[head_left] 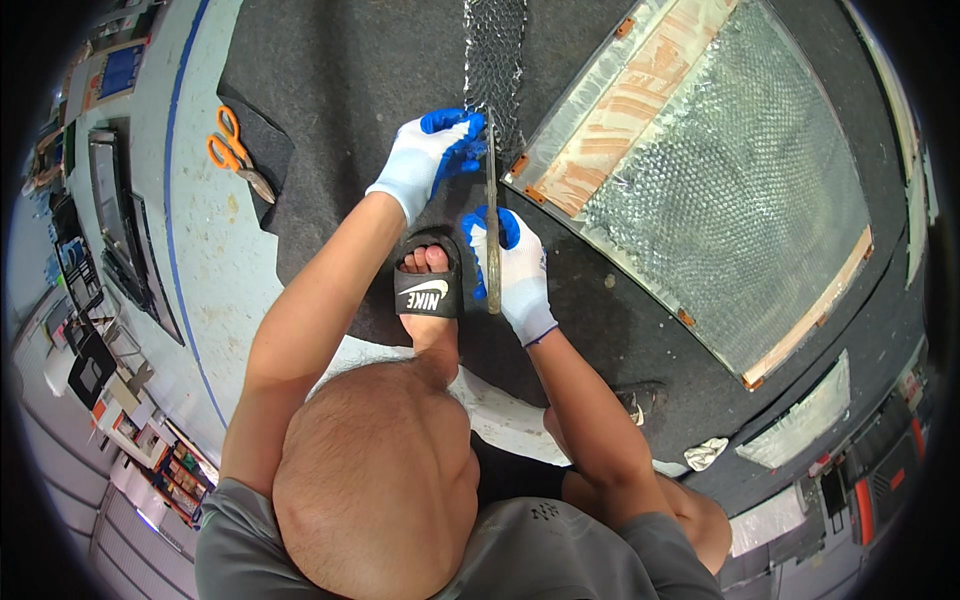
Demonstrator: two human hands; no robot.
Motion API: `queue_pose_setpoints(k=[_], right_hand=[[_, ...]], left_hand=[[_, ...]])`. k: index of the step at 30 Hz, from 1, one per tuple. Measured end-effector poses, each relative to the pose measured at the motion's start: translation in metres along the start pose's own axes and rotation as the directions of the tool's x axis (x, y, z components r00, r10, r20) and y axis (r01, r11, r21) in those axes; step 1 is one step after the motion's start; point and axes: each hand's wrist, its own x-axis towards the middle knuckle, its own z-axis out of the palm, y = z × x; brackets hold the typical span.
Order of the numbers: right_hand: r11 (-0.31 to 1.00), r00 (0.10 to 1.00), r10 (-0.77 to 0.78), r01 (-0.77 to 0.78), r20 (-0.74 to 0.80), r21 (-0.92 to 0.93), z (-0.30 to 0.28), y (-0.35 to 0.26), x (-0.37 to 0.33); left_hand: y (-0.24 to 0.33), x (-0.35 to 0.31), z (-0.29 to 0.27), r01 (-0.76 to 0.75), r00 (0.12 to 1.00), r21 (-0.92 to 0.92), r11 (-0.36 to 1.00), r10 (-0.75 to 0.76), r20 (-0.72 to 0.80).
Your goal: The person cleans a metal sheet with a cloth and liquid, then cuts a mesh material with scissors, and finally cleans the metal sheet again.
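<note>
Both hands wear white work gloves with blue coated fingers. My right hand is wrapped around the near part of a long, thin metal bar, which points away from me. My left hand is closed at the bar's far end, its fingertips at the near end of a silvery metal honeycomb strip. The strip runs off the top edge of the view. Exactly how the bar meets the strip is partly hidden by the blue fingers.
A large framed honeycomb panel with orange-brown clips lies at the right. Orange-handled snips rest at the left near the dark mat's edge. My sandalled foot stands below the hands. A crumpled white cloth lies at lower right.
</note>
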Motion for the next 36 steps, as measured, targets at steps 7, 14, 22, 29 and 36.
queue_pose_setpoints(k=[7,14,22,29,36], right_hand=[[0.977,0.986,-0.164,0.157,-0.031,-0.145,0.008,0.007,0.009],[0.988,0.987,-0.156,0.156,0.029,0.021,-0.002,-0.026,0.023],[0.973,0.973,-0.231,0.231,-0.012,-0.011,0.002,-0.029,0.031],[0.978,0.980,-0.201,0.201,0.010,-0.049,0.001,-0.024,0.024],[0.967,0.980,-0.188,0.196,0.063,-0.161,0.010,-0.020,0.021]], left_hand=[[0.005,0.000,-0.006,-0.013,0.998,0.031,0.999,0.011,0.062],[-0.003,0.002,-0.009,-0.076,0.995,0.097,0.992,0.070,0.064],[0.004,-0.003,-0.015,0.029,0.997,0.032,0.999,-0.032,0.070],[0.017,-0.002,-0.020,0.035,0.997,0.076,0.996,-0.040,0.059],[0.018,-0.003,-0.025,0.006,0.995,0.082,0.997,-0.014,0.102]])
